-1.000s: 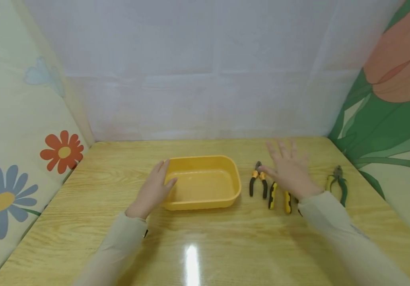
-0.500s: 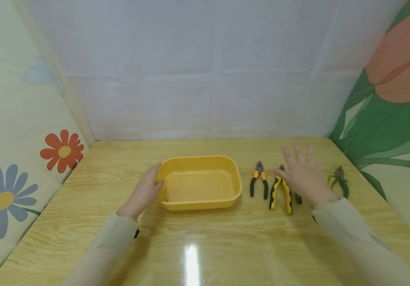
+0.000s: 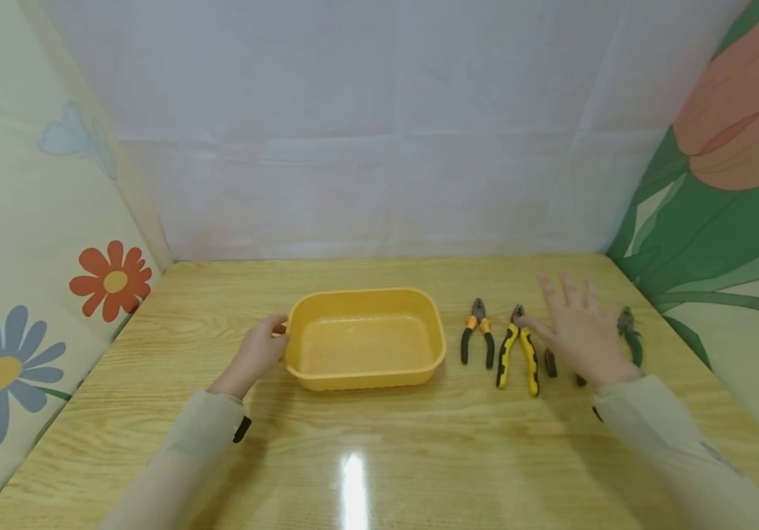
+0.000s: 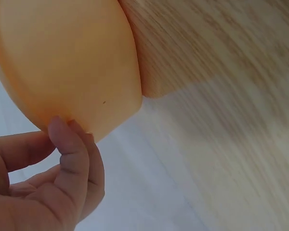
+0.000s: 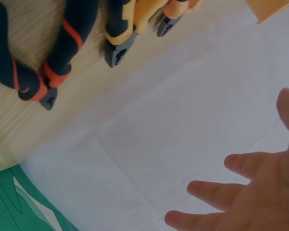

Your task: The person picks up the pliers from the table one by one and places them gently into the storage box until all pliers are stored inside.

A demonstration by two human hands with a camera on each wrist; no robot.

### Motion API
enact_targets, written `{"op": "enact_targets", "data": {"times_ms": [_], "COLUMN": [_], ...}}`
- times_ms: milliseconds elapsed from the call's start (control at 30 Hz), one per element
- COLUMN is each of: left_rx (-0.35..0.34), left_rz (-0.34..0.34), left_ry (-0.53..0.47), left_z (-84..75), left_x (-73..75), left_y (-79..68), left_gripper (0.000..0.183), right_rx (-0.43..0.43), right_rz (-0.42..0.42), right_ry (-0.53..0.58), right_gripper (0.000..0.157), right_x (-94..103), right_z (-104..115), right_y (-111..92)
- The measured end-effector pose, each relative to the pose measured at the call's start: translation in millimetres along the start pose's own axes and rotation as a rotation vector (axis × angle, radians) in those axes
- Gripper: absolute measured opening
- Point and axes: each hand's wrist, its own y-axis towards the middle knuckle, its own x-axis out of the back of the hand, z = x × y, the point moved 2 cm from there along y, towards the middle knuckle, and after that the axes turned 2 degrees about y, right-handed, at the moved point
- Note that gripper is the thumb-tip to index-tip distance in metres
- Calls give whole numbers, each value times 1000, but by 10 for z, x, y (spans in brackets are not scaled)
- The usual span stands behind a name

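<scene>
My left hand (image 3: pixel 256 355) is at the left end of a yellow plastic tub (image 3: pixel 366 380), its bent fingers pinching the rim there. In the left wrist view the fingertips (image 4: pixel 62 132) meet the tub's outer wall (image 4: pixel 82 62). My right hand (image 3: pixel 584 335) hovers with spread fingers over the row of pliers, holding nothing. Beside the tub lie orange-and-black pliers (image 3: pixel 477 324), then yellow-and-black pliers (image 3: pixel 528 364). Black-and-red pliers (image 5: pixel 70 43), seen in the right wrist view, are mostly covered by my right hand in the head view. Green-handled pliers (image 3: pixel 634 347) lie farthest right, partly covered.
The wooden table (image 3: pixel 419 456) meets a white cloth backdrop (image 3: pixel 366 184) at its far edge. Flower-printed panels stand on the left (image 3: pixel 34 221) and right (image 3: pixel 737 235). Nothing lies inside the tub.
My left hand has slid left, from over the tub's left side out to its end rim. My right hand has shifted right, uncovering the yellow-and-black pliers. The tub stays in place.
</scene>
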Motion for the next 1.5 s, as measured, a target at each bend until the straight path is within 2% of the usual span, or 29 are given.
{"op": "enact_targets", "data": {"times_ms": [100,400,600,900,1500], "left_rx": [23,52,68,117,144], "left_rz": [12,69,94,113,117], "left_ry": [-65,-165,-208,-352,-368], "left_z": [22,51,69,105,128], "left_x": [14,49,36,23,19], "left_y": [20,54,71,104,137], "left_gripper": [45,47,48,49,51], "right_rx": [-5,-28,-66,-97,-132], "right_rz": [-16,-59,-54,-58,-76], "right_ry": [2,-12,3,-3,1], "right_gripper": [85,82,83,84,80], "right_x": [-9,-53,-103,-153,-277], "right_z": [-48,-175,-298,-471,-802], "right_y": [-27,-79,-125,-169,-240]}}
